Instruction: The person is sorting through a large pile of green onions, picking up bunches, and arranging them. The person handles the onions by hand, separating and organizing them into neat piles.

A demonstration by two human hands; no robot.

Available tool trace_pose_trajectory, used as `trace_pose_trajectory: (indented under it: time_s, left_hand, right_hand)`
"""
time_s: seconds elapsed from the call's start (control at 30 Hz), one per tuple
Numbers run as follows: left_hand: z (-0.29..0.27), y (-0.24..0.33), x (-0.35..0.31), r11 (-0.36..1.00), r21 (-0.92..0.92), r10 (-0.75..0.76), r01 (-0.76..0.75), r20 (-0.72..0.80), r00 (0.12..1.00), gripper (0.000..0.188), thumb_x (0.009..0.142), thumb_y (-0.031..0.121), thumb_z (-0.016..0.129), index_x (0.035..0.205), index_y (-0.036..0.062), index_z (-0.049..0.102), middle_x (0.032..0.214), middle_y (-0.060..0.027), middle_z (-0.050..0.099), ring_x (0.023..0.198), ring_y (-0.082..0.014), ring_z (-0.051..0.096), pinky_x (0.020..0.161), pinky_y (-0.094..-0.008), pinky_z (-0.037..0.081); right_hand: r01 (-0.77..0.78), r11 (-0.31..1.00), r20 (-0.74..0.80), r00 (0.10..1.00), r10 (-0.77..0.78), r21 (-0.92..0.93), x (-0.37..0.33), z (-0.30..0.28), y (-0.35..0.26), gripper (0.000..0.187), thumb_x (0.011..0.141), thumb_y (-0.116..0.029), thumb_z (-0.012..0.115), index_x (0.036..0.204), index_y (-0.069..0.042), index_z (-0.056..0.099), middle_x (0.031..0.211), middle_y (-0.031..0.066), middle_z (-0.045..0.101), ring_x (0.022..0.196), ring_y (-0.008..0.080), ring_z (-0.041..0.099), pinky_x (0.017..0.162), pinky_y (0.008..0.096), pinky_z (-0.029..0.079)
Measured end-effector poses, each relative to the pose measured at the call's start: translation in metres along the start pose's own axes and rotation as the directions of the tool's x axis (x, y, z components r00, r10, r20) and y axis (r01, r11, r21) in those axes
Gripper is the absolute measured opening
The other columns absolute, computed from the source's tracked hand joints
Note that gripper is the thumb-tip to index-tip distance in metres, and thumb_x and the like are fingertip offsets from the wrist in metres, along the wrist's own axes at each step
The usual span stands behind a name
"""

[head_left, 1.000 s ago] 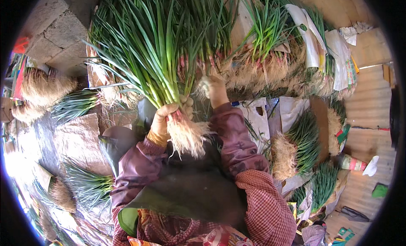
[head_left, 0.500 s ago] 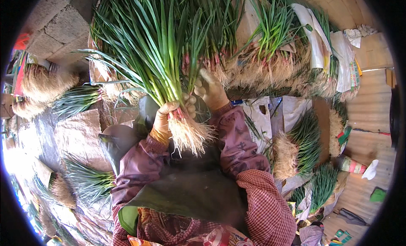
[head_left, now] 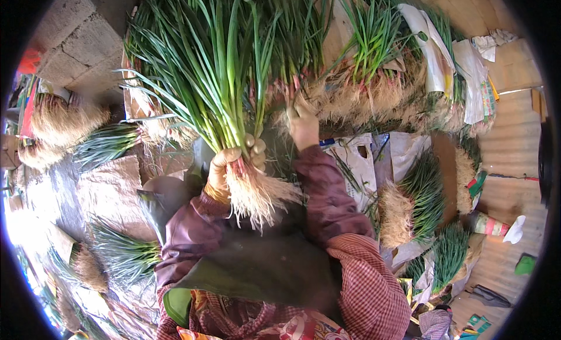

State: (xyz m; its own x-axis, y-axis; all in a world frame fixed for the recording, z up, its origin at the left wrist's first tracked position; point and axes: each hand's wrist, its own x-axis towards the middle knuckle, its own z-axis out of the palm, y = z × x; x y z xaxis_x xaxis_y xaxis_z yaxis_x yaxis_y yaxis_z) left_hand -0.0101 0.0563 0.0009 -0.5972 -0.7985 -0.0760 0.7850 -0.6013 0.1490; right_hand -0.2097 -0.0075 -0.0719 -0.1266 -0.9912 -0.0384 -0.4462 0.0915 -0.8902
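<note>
Gripping the green onion bunch [head_left: 231, 106] tight above its roots, the left hand [head_left: 234, 167] should stay firm while the right hand [head_left: 302, 123] pinches stalks from the pile [head_left: 374, 88] behind.

Daylight scene, well lit; left rim is blown out by glare. Strong fisheye bending and black vignette are seen at edges.
</note>
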Motion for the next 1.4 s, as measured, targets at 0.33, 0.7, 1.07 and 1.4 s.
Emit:
trace_pose_trajectory:
  time_s: [0.33, 0.7, 1.07, 1.4]
  left_hand:
    - [-0.020, -0.001, 0.009, 0.974, 0.226, 0.056, 0.003, -0.255, 0.965, 0.037, 0.076, 0.018, 0.061, 0.107, -0.0019, 0.054, 0.110, -0.0194, 0.058, 0.096, -0.0290, 0.061, 0.084, -0.0433, 0.051]
    - [0.002, -0.002, -0.003, 0.996, -0.081, -0.034, 0.036, 0.019, 0.999, 0.033, 0.074, 0.021, 0.063, 0.101, 0.0056, 0.052, 0.100, -0.0074, 0.049, 0.080, -0.0165, 0.049, 0.073, -0.0277, 0.043]
    - [-0.011, -0.007, 0.002, 0.999, -0.036, -0.009, 0.005, -0.112, 0.994, 0.030, 0.076, 0.020, 0.062, 0.100, 0.0058, 0.051, 0.095, -0.0066, 0.047, 0.076, -0.0157, 0.047, 0.067, -0.0278, 0.042]
    - [-0.009, -0.006, 0.001, 0.999, 0.032, -0.022, 0.026, -0.110, 0.994, 0.034, 0.074, 0.021, 0.064, 0.103, 0.0053, 0.054, 0.102, -0.0098, 0.053, 0.077, -0.0187, 0.051, 0.067, -0.0319, 0.044]
  right_hand:
    - [-0.099, 0.937, 0.294, 0.956, -0.004, 0.334, -0.006, 0.003, -0.052, 0.033, 0.090, -0.037, 0.054, 0.094, -0.006, 0.062, 0.068, 0.0054, 0.059, 0.053, 0.0108, 0.054, 0.047, 0.0257, 0.045]
    - [0.025, 0.999, 0.630, 0.777, 0.002, -0.035, -0.041, -0.051, -0.006, 0.023, 0.089, -0.022, 0.050, 0.100, -0.006, 0.061, 0.072, 0.0069, 0.057, 0.061, 0.0152, 0.052, 0.057, 0.0279, 0.042]
    - [0.347, 0.934, 0.007, 0.938, -0.347, -0.084, -0.011, 0.024, -0.042, 0.023, 0.089, -0.024, 0.053, 0.081, -0.003, 0.059, 0.055, 0.0070, 0.049, 0.047, 0.0204, 0.048, 0.046, 0.0317, 0.039]
    - [0.291, 0.956, 0.541, 0.798, -0.265, 0.038, -0.016, -0.001, 0.006, 0.019, 0.084, -0.019, 0.055, 0.098, -0.008, 0.059, 0.082, 0.0104, 0.062, 0.066, 0.0238, 0.060, 0.058, 0.0349, 0.050]
